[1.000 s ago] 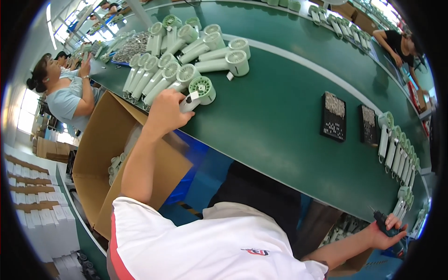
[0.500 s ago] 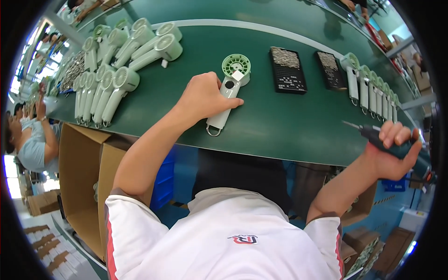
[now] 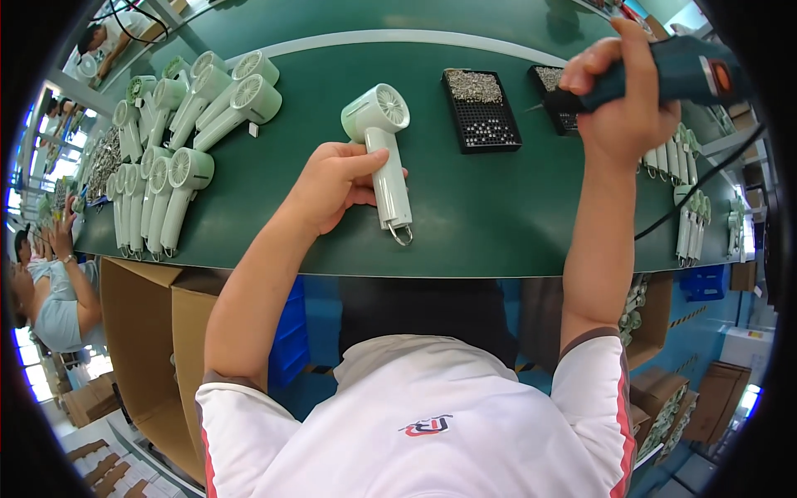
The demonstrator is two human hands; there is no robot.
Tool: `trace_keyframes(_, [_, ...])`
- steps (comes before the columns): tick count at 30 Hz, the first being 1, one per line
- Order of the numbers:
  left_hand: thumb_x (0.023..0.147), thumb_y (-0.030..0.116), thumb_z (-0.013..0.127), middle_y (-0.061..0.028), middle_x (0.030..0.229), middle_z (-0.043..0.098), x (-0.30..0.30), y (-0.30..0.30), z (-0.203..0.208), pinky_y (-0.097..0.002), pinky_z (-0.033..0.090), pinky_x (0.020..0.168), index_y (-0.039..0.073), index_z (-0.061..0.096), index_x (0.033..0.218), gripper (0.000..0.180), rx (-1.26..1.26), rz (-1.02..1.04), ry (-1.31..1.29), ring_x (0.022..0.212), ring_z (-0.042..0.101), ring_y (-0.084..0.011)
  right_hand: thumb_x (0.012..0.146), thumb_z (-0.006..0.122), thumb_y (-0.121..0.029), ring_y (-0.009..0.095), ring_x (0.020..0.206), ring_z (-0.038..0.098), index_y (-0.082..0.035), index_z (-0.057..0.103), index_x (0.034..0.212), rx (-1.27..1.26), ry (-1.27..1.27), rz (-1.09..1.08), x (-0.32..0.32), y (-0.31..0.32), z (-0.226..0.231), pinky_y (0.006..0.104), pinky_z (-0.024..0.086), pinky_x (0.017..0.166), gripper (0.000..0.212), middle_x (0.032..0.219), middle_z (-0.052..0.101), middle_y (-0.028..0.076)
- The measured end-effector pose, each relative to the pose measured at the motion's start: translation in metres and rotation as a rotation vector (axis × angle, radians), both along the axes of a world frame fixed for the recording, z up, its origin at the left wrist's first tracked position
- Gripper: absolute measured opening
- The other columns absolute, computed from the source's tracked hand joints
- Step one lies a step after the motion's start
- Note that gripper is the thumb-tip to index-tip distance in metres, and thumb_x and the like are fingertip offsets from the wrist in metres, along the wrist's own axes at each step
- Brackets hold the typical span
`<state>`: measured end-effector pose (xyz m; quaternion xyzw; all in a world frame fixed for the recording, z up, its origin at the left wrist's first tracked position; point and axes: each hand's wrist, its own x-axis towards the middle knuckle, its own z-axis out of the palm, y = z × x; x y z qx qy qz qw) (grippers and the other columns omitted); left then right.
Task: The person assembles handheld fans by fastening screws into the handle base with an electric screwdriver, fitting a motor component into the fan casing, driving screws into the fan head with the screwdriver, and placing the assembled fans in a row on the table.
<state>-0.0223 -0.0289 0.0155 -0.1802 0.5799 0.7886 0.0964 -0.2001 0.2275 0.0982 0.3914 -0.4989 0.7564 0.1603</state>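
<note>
My left hand [image 3: 336, 183] is wrapped round the handle of a pale green handheld fan [image 3: 390, 189]. The fan's round head points away from me, its grille turned to the right, and a metal loop hangs at the handle's near end. My right hand [image 3: 624, 120] grips a dark teal electric screwdriver [image 3: 685, 70], raised over the right of the table. Its thin bit points left, close to the farther-right black screw tray [image 3: 568, 126]. Another black tray [image 3: 491, 148], holding small screws, lies between the fan and the screwdriver.
Several pale green fans [image 3: 178, 212] lie grouped at the left, beside a heap of small metal parts [image 3: 103, 162]. More fans [image 3: 686, 232] line the right side. A black cable [image 3: 704, 178] trails from the screwdriver. A cardboard box [image 3: 137, 349] stands below the table's edge.
My left hand has turned the fan over, so its open green side no longer faces up. My right hand has lifted the screwdriver up and away from me, toward the screw trays.
</note>
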Motion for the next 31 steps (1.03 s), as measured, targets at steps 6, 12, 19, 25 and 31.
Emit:
trace_keyframes(6, [0.105,0.016,0.051,-0.0304,0.119,0.067,0.003,0.003,-0.002,-0.0509,0.060,0.094,-0.018,0.045,0.134,0.045,0.223,-0.019,0.007,0.106,0.072,-0.0414,0.097,0.069,-0.011,0.017,0.043,0.056,0.003,0.067,0.099,-0.125,-0.262,-0.103,0.025,-0.043,-0.004,0.0317,0.049,0.042,0.014,0.064,0.062,0.009])
trace_keyframes(12, [0.106,0.016,0.050,-0.0329,0.124,0.064,0.007,0.013,-0.001,-0.0518,0.059,0.098,-0.018,0.043,0.135,0.046,0.371,0.041,-0.005,0.113,0.069,-0.0441,0.099,0.068,-0.010,0.015,0.047,0.060,0.003,0.068,0.094,-0.024,-0.193,-0.158,0.014,-0.038,-0.027,0.0294,0.050,0.047,0.014,0.064,0.063,0.008])
trace_keyframes(19, [0.090,0.005,0.076,-0.0274,0.118,0.067,0.018,0.028,-0.003,-0.0472,0.059,0.098,-0.019,0.051,0.130,0.052,0.176,0.066,0.050,0.112,0.071,-0.0368,0.099,0.068,-0.010,0.014,0.048,0.059,0.003,0.068,0.096,0.305,-0.004,-0.543,-0.010,-0.041,-0.056,0.0277,0.048,0.047,0.013,0.063,0.063,0.006])
trace_keyframes(25, [0.096,0.008,0.070,-0.0277,0.118,0.067,0.014,0.030,-0.001,-0.0461,0.060,0.095,-0.017,0.049,0.132,0.049,0.230,0.019,-0.058,0.108,0.072,-0.0365,0.099,0.070,-0.012,0.014,0.047,0.059,0.002,0.069,0.093,0.042,-0.210,-0.271,0.000,-0.040,-0.043,0.0270,0.047,0.045,0.015,0.063,0.063,0.006])
trace_keyframes(31, [0.098,0.014,0.069,-0.0304,0.124,0.064,-0.006,0.026,0.000,-0.0512,0.062,0.091,-0.015,0.036,0.142,0.063,0.256,-0.091,-0.109,0.110,0.072,-0.0373,0.098,0.071,-0.015,0.014,0.045,0.060,0.002,0.070,0.092,0.039,-0.294,-0.280,-0.009,-0.033,-0.049,0.0265,0.045,0.043,0.018,0.062,0.063,0.006])
